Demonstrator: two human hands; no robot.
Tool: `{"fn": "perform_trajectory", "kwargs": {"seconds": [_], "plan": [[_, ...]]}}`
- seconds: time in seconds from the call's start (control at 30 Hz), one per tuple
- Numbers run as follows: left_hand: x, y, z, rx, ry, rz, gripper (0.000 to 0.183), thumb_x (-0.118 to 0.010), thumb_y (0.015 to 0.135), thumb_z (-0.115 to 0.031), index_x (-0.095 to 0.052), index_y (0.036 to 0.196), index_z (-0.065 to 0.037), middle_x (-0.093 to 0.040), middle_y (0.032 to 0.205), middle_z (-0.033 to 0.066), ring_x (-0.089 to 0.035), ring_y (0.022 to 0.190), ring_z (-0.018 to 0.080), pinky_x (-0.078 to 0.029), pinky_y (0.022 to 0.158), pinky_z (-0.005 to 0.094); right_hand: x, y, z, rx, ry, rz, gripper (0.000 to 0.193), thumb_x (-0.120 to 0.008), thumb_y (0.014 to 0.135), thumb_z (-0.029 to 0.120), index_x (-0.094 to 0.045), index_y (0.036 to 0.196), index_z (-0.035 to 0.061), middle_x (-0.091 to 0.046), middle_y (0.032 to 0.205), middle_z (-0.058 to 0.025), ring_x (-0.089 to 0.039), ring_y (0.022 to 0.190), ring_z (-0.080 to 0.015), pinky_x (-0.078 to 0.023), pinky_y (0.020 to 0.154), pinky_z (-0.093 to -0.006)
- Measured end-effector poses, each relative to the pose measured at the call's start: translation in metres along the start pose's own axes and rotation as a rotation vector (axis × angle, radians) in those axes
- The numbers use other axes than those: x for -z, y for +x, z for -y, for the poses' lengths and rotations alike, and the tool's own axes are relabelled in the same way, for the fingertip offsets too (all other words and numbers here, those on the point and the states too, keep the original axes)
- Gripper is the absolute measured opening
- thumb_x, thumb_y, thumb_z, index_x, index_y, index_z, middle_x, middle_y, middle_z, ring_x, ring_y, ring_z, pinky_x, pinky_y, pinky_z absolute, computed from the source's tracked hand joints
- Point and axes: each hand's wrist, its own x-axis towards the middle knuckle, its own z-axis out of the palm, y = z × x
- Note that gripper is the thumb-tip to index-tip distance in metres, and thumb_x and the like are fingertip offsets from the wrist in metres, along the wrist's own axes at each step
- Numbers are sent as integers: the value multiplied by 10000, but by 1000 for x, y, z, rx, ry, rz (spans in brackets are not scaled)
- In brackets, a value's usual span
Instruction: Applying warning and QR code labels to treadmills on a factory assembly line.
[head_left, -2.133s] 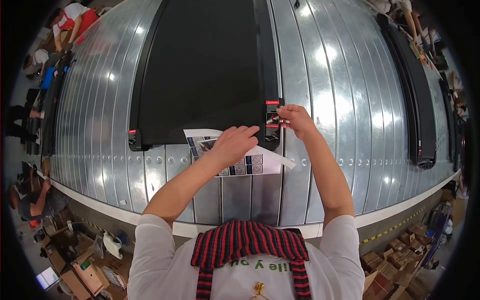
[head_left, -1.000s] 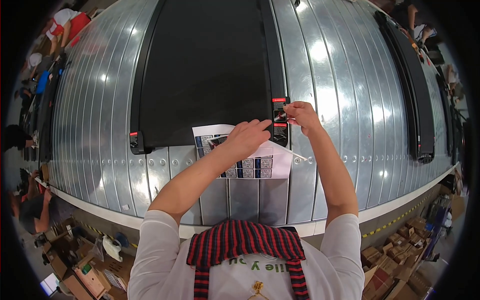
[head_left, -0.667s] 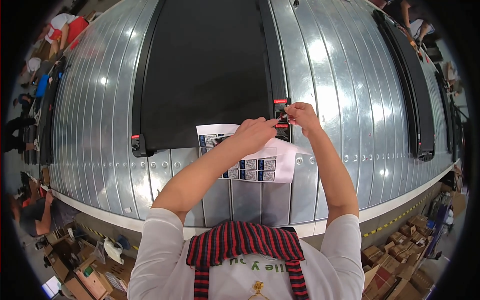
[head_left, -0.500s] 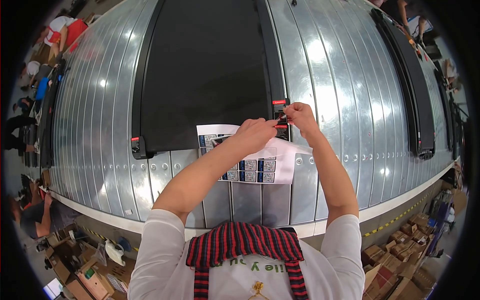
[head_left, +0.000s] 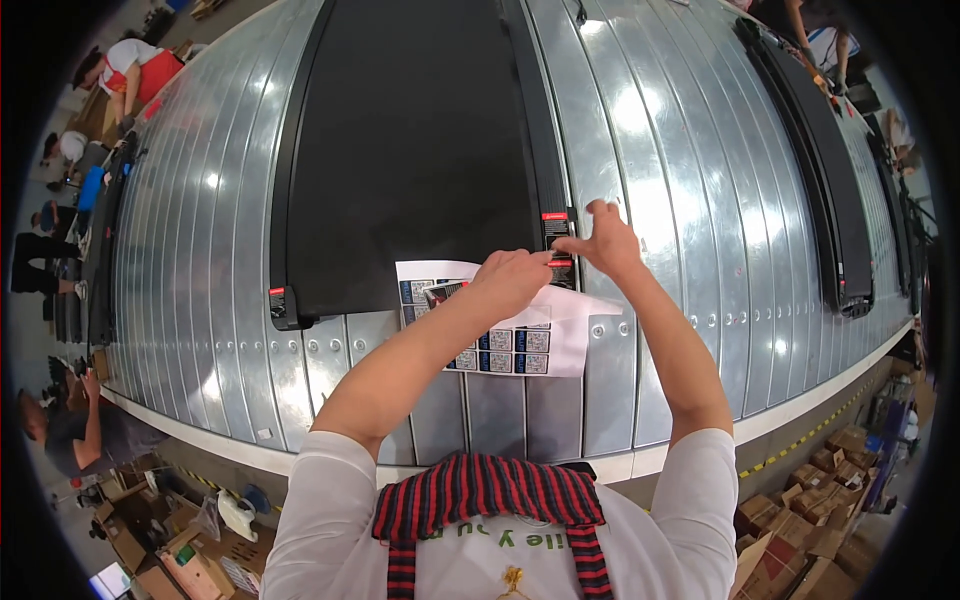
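Observation:
Before me lies a long black treadmill [head_left: 410, 150] with side rails. At the near end of its right rail are red-and-black labels [head_left: 556, 230]. My right hand [head_left: 610, 243] is there with fingers spread and its thumb at the labels; I see nothing held in it. Just left of it, my left hand [head_left: 512, 282] has its fingers closed over white sticker sheets [head_left: 560, 345], with its fingertips near the labels. Rows of dark stickers with square codes show on the lower sheet. My left forearm hides part of the sheets.
The treadmill rests on a metal slatted table [head_left: 690, 260]. Another black machine section [head_left: 815, 170] lies at the right. A red-and-black label [head_left: 279, 302] marks the left rail end. Cardboard boxes [head_left: 800, 510] stand beyond the table's near edge. Other people work along both sides.
My right hand's fingers have gone from a pinch to spread apart, with the thumb down at the labels. My left hand stays on the sheets. The whole view has shifted slightly.

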Motion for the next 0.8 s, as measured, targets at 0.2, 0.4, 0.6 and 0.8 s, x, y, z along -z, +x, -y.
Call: {"fn": "perform_trajectory", "kwargs": {"seconds": [0.2,0.4,0.6,0.8], "plan": [[7,-5,3,22,-42,26,76,-520,709,-56,-587,736,-32,-564,919,84,-557,879,275,-454,721,415,-22,32,2,-198,371,19,688,-705,587,524,-507,995,7,-585,948,-166,-576,857,-287,-440,719,-372],[56,-75,3,302,-555,-1,162,-566,764,-92,-595,909,-24,-615,983,77,-591,838,209,-463,760,318,-52,30,-48,-201,853,-115,458,-619,742,426,-561,889,-4,-606,760,-91,-577,694,-184,-446,627,-306],[57,-154,-15,490,-1429,-396,315,-592,795,-108,-531,1079,13,-598,985,66,-562,869,115,-449,787,263,8,-107,25,11,1373,126,350,-471,865,284,-520,1043,-13,-572,935,-49,-523,852,-110,-417,740,-251],[38,-197,-25,383,-1560,-464,318,-602,796,-122,-531,1067,29,-590,1005,69,-551,896,118,-431,821,270,20,-183,79,17,1467,222,256,-588,796,98,-549,1020,-21,-600,955,-56,-539,849,-96,-426,778,-255]]}}
